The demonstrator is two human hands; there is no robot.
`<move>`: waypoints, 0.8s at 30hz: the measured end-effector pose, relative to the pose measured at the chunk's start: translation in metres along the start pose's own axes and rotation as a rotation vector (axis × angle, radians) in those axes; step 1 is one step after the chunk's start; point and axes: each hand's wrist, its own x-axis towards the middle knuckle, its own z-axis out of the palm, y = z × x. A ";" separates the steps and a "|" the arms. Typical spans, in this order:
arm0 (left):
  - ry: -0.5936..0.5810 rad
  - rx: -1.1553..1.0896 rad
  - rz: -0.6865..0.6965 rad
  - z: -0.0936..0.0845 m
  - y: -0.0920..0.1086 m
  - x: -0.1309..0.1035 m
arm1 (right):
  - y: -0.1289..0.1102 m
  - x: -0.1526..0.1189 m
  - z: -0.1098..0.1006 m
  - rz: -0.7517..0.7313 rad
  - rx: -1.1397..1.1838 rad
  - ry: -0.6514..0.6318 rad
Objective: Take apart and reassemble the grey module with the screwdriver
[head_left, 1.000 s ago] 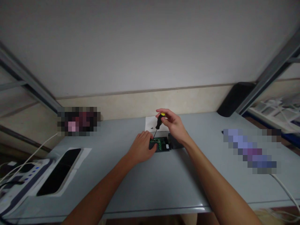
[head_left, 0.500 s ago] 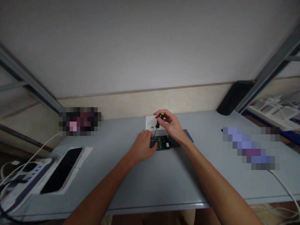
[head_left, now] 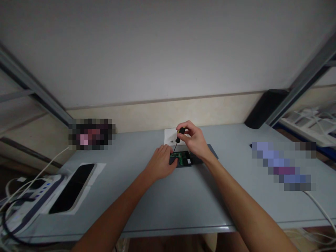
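Note:
My right hand (head_left: 193, 138) pinches the black and yellow handle of a screwdriver (head_left: 181, 131), its thin shaft slanting down to the left. The tip meets the left part of a small opened device with a green circuit board (head_left: 181, 156). Gripping that device by its left end is my left hand (head_left: 161, 162), thumb on the near side and fingers at the far side. Beneath my right wrist lies a flat dark grey panel (head_left: 212, 151). Small dark bits, perhaps screws, rest on a white sheet of paper (head_left: 168, 135) behind the device.
A phone (head_left: 75, 187) lies on white paper at the left, beside a power strip (head_left: 39, 201) with cables. A black cylinder (head_left: 265, 108) stands at the back right. Blurred-out items (head_left: 91, 134) sit back left, others (head_left: 280, 164) at right. The wall closes off the grey table's (head_left: 183, 206) back.
The screwdriver's handle has turned a little in my right hand, its yellow mark now facing elsewhere. My left hand keeps its hold. The whole view has shifted slightly.

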 end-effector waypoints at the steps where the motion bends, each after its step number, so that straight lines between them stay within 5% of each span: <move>1: 0.000 0.001 -0.006 0.000 0.000 0.000 | 0.000 0.000 0.000 0.006 0.037 -0.027; 5: -0.012 0.007 -0.015 -0.001 0.001 0.000 | 0.000 0.000 0.000 0.075 0.190 -0.105; 10: -0.005 0.028 -0.005 0.000 0.001 0.000 | 0.002 0.001 -0.001 0.038 0.050 -0.006; 15: 0.003 0.019 -0.001 0.000 0.001 0.000 | 0.001 0.002 0.002 0.031 0.189 -0.106; 20: 0.006 0.015 0.010 0.000 0.000 0.000 | 0.000 0.001 0.002 0.012 0.016 0.017; 24: 0.008 0.024 0.012 -0.001 0.001 0.000 | 0.005 0.002 0.001 0.009 0.113 -0.045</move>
